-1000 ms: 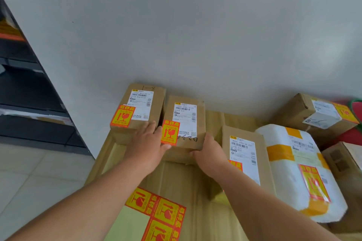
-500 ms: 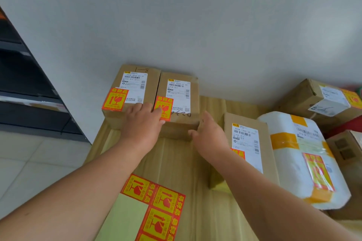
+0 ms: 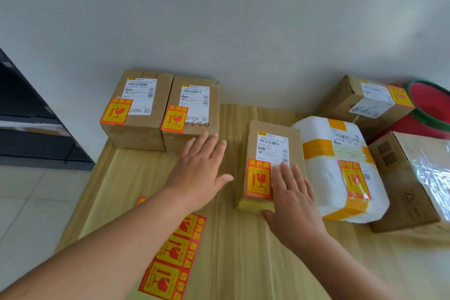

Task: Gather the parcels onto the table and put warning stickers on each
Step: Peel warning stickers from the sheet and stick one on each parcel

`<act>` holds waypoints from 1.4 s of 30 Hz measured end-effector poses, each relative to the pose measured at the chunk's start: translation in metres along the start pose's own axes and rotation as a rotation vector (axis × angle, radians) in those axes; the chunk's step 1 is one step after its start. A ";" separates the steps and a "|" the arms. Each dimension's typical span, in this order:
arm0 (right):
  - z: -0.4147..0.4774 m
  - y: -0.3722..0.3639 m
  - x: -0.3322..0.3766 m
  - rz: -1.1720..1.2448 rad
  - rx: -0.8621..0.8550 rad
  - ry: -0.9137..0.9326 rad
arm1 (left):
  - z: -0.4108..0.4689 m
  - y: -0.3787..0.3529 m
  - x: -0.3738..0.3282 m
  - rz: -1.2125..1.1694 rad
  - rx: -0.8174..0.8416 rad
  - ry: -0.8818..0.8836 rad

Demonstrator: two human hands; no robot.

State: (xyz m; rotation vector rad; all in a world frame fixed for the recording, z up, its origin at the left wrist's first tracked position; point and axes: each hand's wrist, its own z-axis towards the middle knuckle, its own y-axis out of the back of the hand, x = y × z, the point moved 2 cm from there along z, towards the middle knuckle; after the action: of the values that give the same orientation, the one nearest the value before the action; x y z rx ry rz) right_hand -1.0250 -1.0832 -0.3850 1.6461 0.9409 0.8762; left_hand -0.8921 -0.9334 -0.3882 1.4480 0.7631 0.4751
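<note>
**Hands leave the paired boxes and move to the slim parcel**

Two bare forearms reach in from the bottom of the frame over a pale wooden table [image 3: 238, 263].

In the upper left, against the wall, the first box [image 3: 138, 114] and the second box [image 3: 192, 114] now sit side by side and touching. Each has an orange warning sticker. Half a second ago both hands were at the second box. They have since let go of it.

The left hand [image 3: 202, 173] is in the centre, fingers straight and spread, gripping nothing. Its fingertips are just in front of the second box. Whether they touch it is unclear.

The right hand [image 3: 292, 200] has shifted right of centre. It lies flat, fingers extended, on the near end of the slim box [image 3: 270, 153], beside that box's sticker.

A white padded parcel [image 3: 338, 168] lies against the slim box's right side, also stickered. A taped box [image 3: 409, 182] at the right edge shows no sticker from here.

A sheet of spare stickers [image 3: 170, 258] lies at the bottom centre.

The slim box is probably the next to be lined up, and the taped box may still need labelling.
</note>
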 end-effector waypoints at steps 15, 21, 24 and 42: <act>0.120 0.012 0.027 -0.019 -0.088 0.157 | 0.037 -0.001 0.021 0.036 -0.117 0.085; 0.140 0.012 0.036 -0.022 -0.086 0.199 | 0.044 -0.004 0.024 0.071 -0.147 0.107; 0.133 0.018 0.029 0.053 -0.062 0.225 | 0.046 -0.003 0.021 0.096 -0.146 0.124; -0.031 0.028 -0.167 0.217 -0.051 -0.317 | 0.033 -0.024 -0.182 -0.444 0.316 -0.024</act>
State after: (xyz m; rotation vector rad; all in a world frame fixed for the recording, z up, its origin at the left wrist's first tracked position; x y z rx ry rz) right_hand -1.1201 -1.2257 -0.3676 1.8010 0.5256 0.7458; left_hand -0.9967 -1.0874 -0.3817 1.5095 1.1429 -0.0057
